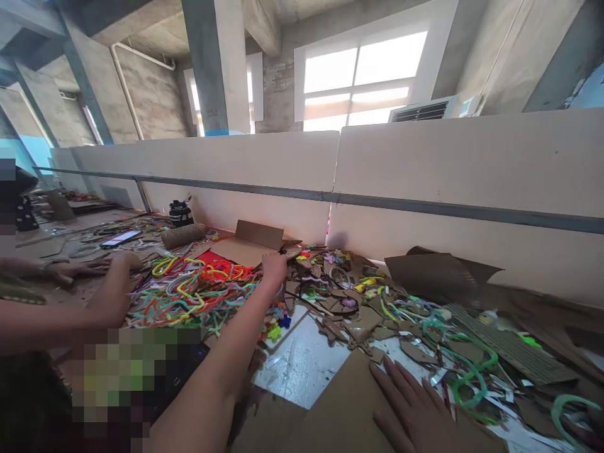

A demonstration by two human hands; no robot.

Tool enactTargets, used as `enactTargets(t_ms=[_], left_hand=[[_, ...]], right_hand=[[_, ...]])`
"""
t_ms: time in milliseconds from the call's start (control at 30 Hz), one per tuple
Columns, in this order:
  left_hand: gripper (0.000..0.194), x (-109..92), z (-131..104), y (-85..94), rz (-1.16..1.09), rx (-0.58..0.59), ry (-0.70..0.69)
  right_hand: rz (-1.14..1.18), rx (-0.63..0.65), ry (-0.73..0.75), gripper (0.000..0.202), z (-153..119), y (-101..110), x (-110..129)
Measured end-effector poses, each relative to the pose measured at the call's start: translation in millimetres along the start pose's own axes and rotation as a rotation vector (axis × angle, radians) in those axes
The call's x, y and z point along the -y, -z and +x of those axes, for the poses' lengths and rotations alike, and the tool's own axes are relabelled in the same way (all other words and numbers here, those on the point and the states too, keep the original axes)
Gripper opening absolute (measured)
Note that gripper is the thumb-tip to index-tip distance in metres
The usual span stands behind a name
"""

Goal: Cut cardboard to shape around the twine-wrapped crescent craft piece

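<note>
right hand: closest to the camera, the right hand [415, 402] is palm down, fingers spread wide, pressed flat on a big flat brown cardboard sheet [349, 402] rather than pinching it
cardboard sheet: bottom middle of the view, lying over part of a shiny white tabletop [306, 352]
green stuff: tangle of fuzzy green stems [494, 357] just right of the right hand, paper scraps mixed in, plus a ridged brown corrugated strip [514, 349] a bit past it
flowers: small dark blue flower [285, 321] and a yellow-green flower [274, 331] by the left forearm
cutouts: brown cardboard star shapes [333, 330] past the white patch
pipe cleaner heap: big multicoloured pile of fuzzy stems [212, 280], left of the left hand
left hand: the left hand [275, 267] is stretched out to the right end of a creased brown cardboard piece [259, 234]; fingertips hidden, so honestly can't tell if it's gripping anything
neighbour: another person's hand [123, 259] at the pile's left edge
back row: fat roll of brown twine [183, 236], a black container [179, 214] behind it, phone with a lit screen [121, 239] off to the left
wall: pale partition panel [448, 163] with a grey rail [264, 190] across, bright window [389, 60] beyond
</note>
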State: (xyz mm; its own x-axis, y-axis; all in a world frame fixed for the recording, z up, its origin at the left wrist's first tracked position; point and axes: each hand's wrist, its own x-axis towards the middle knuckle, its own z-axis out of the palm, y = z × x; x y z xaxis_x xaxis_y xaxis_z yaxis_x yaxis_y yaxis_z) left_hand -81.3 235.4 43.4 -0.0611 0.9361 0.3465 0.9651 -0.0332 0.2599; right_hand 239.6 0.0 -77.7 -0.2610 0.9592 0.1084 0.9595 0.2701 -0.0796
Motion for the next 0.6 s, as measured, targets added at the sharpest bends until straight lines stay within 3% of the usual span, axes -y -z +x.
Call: enactTargets(t_ms=[167, 333, 467, 600], left_hand=[[0.029, 1, 11, 32.4, -0.146, -0.174, 0.033], [0.035, 1, 8, 74.4, -0.427, -0.337, 0.074], [0.039, -11, -21, 89.3, -0.728, -0.387, 0.012], [0.045, -32, -70, 87.2, -0.976, -0.359, -0.062]], right_hand=[[0.039, 0.032, 0.009, 0.064, 0, 2, -1], [0.077, -0.068, 0.011, 0.059, -1, -5, -3], [0.07, 0.015, -0.028, 0.059, -1, 12, 8], [0.126, 0.021, -0.07, 0.059, -4, 34, 16]])
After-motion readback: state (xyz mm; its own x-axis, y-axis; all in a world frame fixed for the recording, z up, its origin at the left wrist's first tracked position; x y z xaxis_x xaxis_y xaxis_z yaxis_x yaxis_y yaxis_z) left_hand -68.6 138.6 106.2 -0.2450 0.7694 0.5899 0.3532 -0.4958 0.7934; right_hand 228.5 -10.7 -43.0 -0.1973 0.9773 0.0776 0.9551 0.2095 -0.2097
